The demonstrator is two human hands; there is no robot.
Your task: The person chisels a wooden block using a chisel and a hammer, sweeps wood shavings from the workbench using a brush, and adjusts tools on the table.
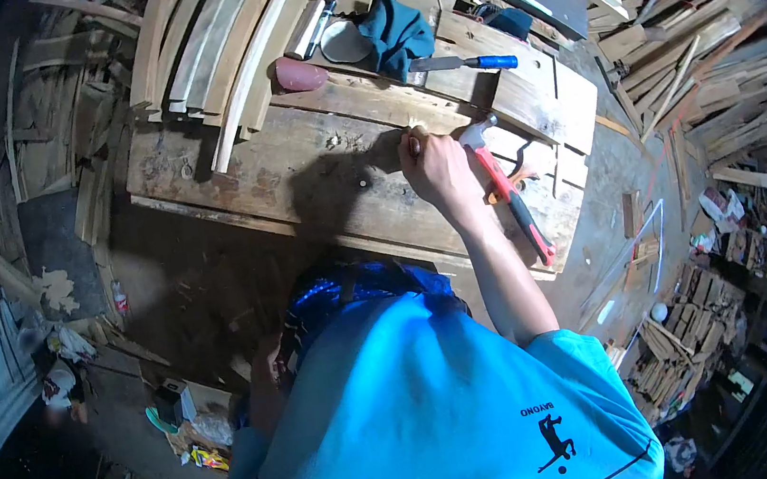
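My right hand (432, 168) is closed in a fist above the wooden workbench (242, 175), its fingers wrapped round something too hidden to name. Just right of it lies a hammer (515, 199) with a red and black handle, partly over a small orange-brown tool. Beyond the hand, a chisel with a blue handle (491, 62) rests beside a dark teal cloth (399, 35). My left hand (273, 373) hangs in shadow at my left side, near my waist; its fingers are too dark to make out.
Curved wooden strips (216, 45) are stacked at the bench's back left, near a reddish block (300, 74). Piles of scrap wood (714, 46) stand at the right. A cardboard box with litter (200, 425) sits on the floor at lower left.
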